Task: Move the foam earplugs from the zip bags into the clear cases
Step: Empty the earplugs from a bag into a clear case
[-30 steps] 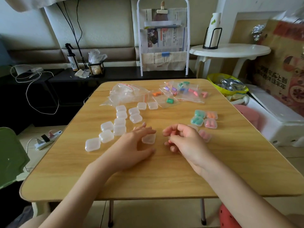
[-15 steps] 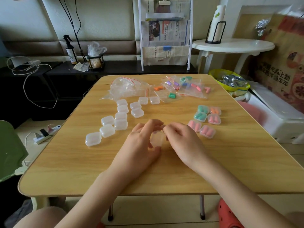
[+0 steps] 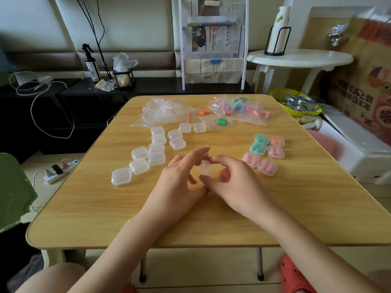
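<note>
- While gripped between left hand (image 3: 179, 182) and right hand (image 3: 234, 182), clear case (image 3: 205, 170) held upright above wooden table (image 3: 105, 208).
- Pinched by curled fingers of both.

A home living room: a padded sofa back (image 3: 137, 28) fills the upper left, a newspaper rack (image 3: 212, 43) stands top centre, and a folding wooden table (image 3: 211, 218) sits mid-frame.

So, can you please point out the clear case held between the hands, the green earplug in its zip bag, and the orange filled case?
clear case (image 3: 205, 170), head view, on its upright side wall.
green earplug (image 3: 221, 122), head view, on its middle.
orange filled case (image 3: 277, 141), head view, on its lid.
</note>
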`<state>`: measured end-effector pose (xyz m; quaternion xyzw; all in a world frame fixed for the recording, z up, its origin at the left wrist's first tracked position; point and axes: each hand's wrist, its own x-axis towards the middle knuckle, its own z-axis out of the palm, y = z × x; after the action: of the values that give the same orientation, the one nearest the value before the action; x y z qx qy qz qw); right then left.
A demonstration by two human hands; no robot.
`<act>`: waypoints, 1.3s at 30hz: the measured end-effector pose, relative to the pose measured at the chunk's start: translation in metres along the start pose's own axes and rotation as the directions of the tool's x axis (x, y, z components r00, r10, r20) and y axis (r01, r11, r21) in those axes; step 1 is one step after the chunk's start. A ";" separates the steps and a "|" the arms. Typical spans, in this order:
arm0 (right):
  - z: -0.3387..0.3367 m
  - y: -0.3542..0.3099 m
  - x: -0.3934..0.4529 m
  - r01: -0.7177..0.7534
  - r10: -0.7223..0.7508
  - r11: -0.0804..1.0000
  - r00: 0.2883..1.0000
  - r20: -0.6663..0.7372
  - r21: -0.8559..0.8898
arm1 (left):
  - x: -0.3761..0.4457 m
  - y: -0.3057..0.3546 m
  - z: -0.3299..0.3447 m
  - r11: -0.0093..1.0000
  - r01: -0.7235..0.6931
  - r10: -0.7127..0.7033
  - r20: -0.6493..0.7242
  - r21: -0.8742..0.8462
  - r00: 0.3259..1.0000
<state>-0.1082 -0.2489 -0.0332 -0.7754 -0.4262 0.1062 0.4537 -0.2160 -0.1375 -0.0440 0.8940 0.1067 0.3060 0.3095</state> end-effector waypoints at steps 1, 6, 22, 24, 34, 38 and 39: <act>-0.001 0.000 0.000 0.015 -0.015 1.000 1.000 0.011 0.027 | 0.001 -0.002 -0.001 0.999 0.024 -0.024 0.008 -0.036 1.000; -0.002 0.002 0.001 0.017 -0.026 0.995 0.996 0.086 0.101 | 0.002 -0.006 -0.002 0.993 0.045 -0.046 -0.003 -0.106 0.999; 0.001 -0.001 0.002 -0.031 0.043 0.972 0.998 -0.048 0.231 | 0.004 0.007 -0.005 0.972 0.213 -0.219 -0.055 -0.102 0.974; 0.000 -0.004 0.002 0.049 -0.030 0.973 0.996 -0.087 0.228 | 0.008 0.011 -0.010 0.780 0.448 -0.459 0.088 -0.436 0.884; 0.000 -0.004 -0.001 0.234 -0.222 0.968 0.968 -0.114 0.096 | 0.011 0.009 -0.018 0.115 0.542 -0.427 0.452 -0.832 0.784; 0.001 0.000 -0.001 0.259 -0.255 0.966 0.959 -0.120 0.012 | 0.013 0.007 -0.018 0.150 0.526 -0.463 0.411 -0.837 0.785; 0.001 0.000 -0.002 0.261 -0.260 0.965 0.959 -0.114 0.000 | 0.013 0.007 -0.018 0.153 0.530 -0.472 0.409 -0.834 0.781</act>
<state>-0.1100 -0.2501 -0.0348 -0.7138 -0.4973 0.0046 0.4931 -0.2170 -0.1292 -0.0224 0.4774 0.1966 0.1670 0.8400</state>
